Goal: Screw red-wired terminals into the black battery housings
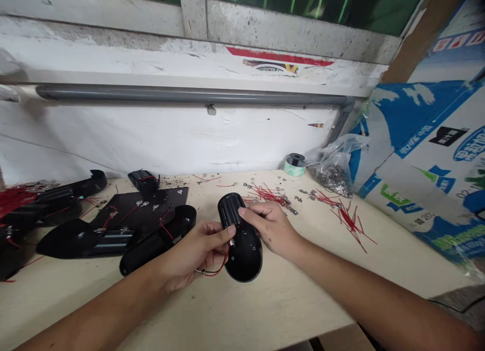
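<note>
A: Quick one: where's the black housing point(245, 262)?
B: Between both hands, in front of the person. The left hand point(208, 247) has its left side near the middle; the right hand point(275, 227) has the right side, thumb over the ribbed far end.
A: Both grasping, then?
B: Yep, both closed on it. Left fingertips sit by the red and black wires point(217, 272) (can't tell if they pinch a wire too).
A: Long axis?
B: Runs away from the person, far end leaning a bit left. Ribbed end away, rounded hollow end toward the body.
A: Nearer hand?
B: Neither, both touch it. Right thumb just reaches farther up the ribs.
A: Resting or lifted?
B: Looks held up off the worktop point(212, 320), but contact underneath is hidden.
A: Room?
B: Toward the person, pale surface down to the near edge, which shows at lower right. Left is tight: another black shell point(147, 250) lies just beside the left hand. Beyond the right hand, loose red wires point(269, 193); tape roll point(294, 165) and plastic bag point(331, 174) stand farther back, near the wall. Carton point(432, 164) bounds the right side.
</note>
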